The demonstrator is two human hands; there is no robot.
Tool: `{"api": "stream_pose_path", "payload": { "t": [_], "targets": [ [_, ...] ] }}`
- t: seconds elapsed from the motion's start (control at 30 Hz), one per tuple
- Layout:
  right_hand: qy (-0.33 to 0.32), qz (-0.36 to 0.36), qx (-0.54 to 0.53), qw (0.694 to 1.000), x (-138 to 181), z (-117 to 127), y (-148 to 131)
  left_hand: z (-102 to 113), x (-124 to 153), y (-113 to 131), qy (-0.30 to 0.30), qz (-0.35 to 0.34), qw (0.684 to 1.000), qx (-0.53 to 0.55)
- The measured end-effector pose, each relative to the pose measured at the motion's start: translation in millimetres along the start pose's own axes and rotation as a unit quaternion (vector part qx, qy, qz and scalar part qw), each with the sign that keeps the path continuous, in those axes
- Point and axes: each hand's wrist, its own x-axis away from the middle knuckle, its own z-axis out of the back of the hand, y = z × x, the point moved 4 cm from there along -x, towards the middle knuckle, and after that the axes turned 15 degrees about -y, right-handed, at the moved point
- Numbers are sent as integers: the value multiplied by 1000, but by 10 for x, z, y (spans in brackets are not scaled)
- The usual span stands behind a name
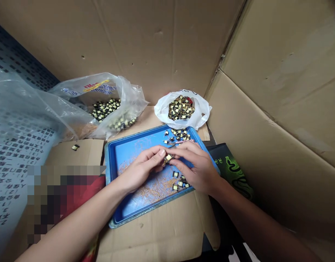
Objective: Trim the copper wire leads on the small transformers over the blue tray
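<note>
Both my hands meet over a blue tray. My left hand and my right hand pinch one small yellow-and-black component with thin wire leads between their fingertips. More such components lie loose at the tray's far end and beside my right hand. Fine copper-coloured wire clippings are strewn over the tray floor.
A white plastic bag full of the same components sits behind the tray. A larger clear bag of them lies at the back left, with one stray component on the cardboard. Cardboard walls enclose the space. A green-and-black package lies right.
</note>
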Motion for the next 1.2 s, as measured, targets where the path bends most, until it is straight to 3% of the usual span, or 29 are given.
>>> {"api": "stream_pose_path", "payload": {
  "t": [0.3,0.53,0.67,0.87,0.97,1.2],
  "targets": [
    [-1,12,-27,1000,-2,-43,12,29,56,8,-63,-7,997,-47],
    [-7,-9,-33,999,10,9,-27,64,50,-38,11,-33,999,31],
    [16,-21,33,999,24,17,-81,73,37,-55,39,-43,995,78],
    [66,-3,164,984,26,-24,-121,24,12,-54,26,-44,994,94],
    [88,10,188,978,28,5,-133,2,9,-60,9,-45,994,95],
    [70,6,193,979,35,-6,-107,-6,15,-60,12,-42,993,112]
  ]
}}
